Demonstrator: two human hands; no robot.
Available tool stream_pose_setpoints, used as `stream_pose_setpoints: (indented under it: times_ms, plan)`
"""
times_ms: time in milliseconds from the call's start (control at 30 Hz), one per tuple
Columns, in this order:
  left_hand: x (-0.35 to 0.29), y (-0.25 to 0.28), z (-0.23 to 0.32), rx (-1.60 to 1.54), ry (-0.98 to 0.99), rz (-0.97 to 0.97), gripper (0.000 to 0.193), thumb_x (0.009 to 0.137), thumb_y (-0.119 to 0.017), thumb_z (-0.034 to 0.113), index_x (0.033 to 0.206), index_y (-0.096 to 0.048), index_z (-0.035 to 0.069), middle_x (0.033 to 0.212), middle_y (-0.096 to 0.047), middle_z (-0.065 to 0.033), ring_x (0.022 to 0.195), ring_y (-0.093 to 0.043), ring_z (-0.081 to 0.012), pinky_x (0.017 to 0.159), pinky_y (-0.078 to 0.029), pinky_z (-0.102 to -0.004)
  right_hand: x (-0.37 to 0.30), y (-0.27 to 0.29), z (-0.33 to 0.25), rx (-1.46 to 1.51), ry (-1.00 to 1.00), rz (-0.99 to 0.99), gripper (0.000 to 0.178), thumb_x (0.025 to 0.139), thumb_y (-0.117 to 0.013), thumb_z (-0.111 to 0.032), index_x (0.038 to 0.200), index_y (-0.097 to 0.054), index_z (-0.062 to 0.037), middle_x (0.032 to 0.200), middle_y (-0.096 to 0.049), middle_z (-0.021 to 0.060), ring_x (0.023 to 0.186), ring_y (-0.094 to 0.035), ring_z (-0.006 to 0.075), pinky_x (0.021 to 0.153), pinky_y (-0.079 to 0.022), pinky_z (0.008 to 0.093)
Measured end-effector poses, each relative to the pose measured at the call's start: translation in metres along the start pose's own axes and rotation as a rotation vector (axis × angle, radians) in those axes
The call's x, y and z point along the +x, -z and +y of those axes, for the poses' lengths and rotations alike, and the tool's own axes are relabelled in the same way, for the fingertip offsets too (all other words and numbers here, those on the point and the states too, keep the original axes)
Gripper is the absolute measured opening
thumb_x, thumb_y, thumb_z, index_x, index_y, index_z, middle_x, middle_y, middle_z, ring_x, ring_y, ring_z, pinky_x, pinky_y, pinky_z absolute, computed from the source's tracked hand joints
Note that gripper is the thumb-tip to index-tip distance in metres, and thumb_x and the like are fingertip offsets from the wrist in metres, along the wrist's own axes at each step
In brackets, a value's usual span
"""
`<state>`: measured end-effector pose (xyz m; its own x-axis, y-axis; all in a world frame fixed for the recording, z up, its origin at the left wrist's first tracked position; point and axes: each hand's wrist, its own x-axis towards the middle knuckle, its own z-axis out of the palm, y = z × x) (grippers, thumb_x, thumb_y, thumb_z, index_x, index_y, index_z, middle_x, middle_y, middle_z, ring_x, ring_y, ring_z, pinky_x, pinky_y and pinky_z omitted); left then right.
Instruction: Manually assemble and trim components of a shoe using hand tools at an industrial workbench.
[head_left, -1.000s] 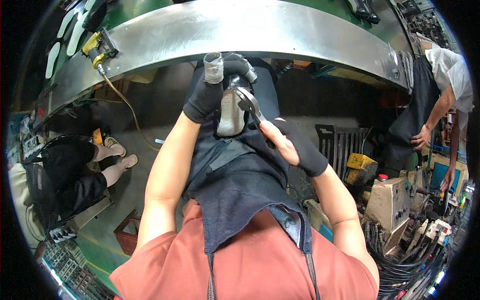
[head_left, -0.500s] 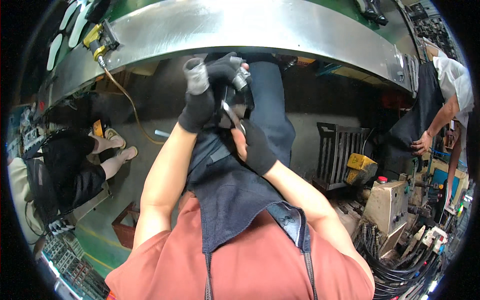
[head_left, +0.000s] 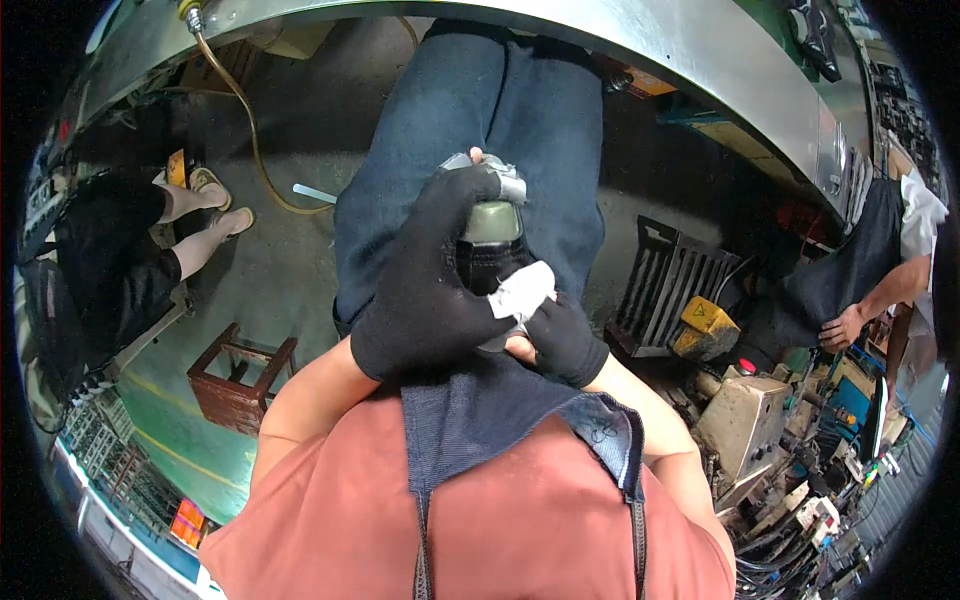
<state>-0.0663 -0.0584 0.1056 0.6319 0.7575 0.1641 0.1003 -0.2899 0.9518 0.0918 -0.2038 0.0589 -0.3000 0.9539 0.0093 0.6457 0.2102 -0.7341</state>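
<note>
1. Two gloved hands meet at the centre of the frame, close over the person's lap. The left hand [head_left: 425, 290], in a black glove, is wrapped around a cylindrical metal part [head_left: 492, 225] with a silvery top and a dull olive-grey body, its fingers curled tight about the part's side.
2. The right hand [head_left: 562, 340], also in a black glove, sits just below and to the right of the part and pinches a small white cloth [head_left: 520, 293] against the part's lower end; its fingers are closed on the cloth.
3. The part stands roughly upright in the picture, above a dark blue apron [head_left: 480, 410] and in front of blue trousers [head_left: 500, 110].
4. A curved steel bench edge [head_left: 640, 40] runs across the top of the frame.
5. At lower left a small brown wooden stool [head_left: 240, 375] stands on the green floor, well apart from the hands.
6. A yellow hose [head_left: 245, 130] trails down at upper left.
7. At far left a seated person's legs [head_left: 190, 230] show, with sandalled feet.
8. At right another person's forearm [head_left: 880, 295] reaches down near cluttered machine parts [head_left: 745, 420].
</note>
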Motion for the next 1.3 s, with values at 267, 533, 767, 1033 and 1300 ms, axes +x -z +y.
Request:
stream_pose_setpoints:
  times_ms: [267, 533, 767, 1033, 1300]
  plan:
    - [0.002, -0.004, 0.0, -0.125, 0.179, 0.159, 0.049, 0.067, -0.078, 0.009, 0.11, -0.057, -0.001, 0.104, -0.063, -0.0156, 0.107, -0.059, -0.027, 0.103, -0.038, -0.0378, 0.014, 0.023, -0.004, 0.156, -0.132, -0.224, 0.032, 0.087, -0.063, -0.034, 0.093, -0.061, -0.0021, 0.086, -0.059, 0.0164, 0.08, -0.059, 0.0348, 0.067, -0.047, 0.0421]
    - [-0.001, -0.004, -0.005, -0.034, 0.028, 0.072, 0.063, 0.072, -0.076, 0.014, 0.127, -0.048, 0.0, 0.126, -0.054, -0.0179, 0.125, -0.048, -0.0324, 0.11, -0.03, -0.0406, 0.014, 0.018, 0.025, -0.144, 0.141, -0.024, 0.035, 0.08, -0.069, -0.039, 0.088, -0.06, -0.0056, 0.092, -0.06, 0.0128, 0.088, -0.061, 0.0326, 0.073, -0.049, 0.0397]
    - [0.062, 0.01, -0.137, -0.475, 0.228, -0.004, 0.046, 0.1, -0.041, 0.031, 0.138, -0.04, 0.004, 0.137, -0.047, -0.012, 0.128, -0.044, -0.0194, 0.106, -0.039, -0.0344, 0.076, 0.068, 0.016, 0.292, -0.223, 0.164, 0.023, 0.094, -0.056, -0.024, 0.088, -0.063, -0.0032, 0.074, -0.061, 0.0104, 0.069, -0.06, 0.0218, 0.062, -0.046, 0.0345]
    - [0.08, -0.032, -0.113, 0.61, 0.115, 0.096, 0.036, 0.091, -0.053, 0.031, 0.114, -0.061, 0.004, 0.093, -0.067, -0.0208, 0.078, -0.068, -0.0286, 0.069, -0.053, -0.037, 0.121, 0.091, 0.081, 0.965, -0.892, 0.119, 0.059, 0.094, -0.046, -0.057, 0.093, -0.062, -0.001, 0.074, -0.064, 0.0092, 0.058, -0.063, 0.0179, 0.058, -0.056, 0.0314]
    - [0.019, -0.053, -0.108, 0.216, 0.241, 0.125, 0.086, 0.072, -0.079, 0.029, 0.137, -0.036, -0.008, 0.139, -0.042, -0.0285, 0.131, -0.043, -0.0366, 0.106, -0.037, -0.0396, 0.102, 0.094, 0.132, 1.128, -0.769, -0.095, 0.047, 0.097, -0.051, -0.043, 0.116, -0.061, -0.0002, 0.109, -0.065, 0.011, 0.095, -0.066, 0.0231, 0.09, -0.054, 0.0373]
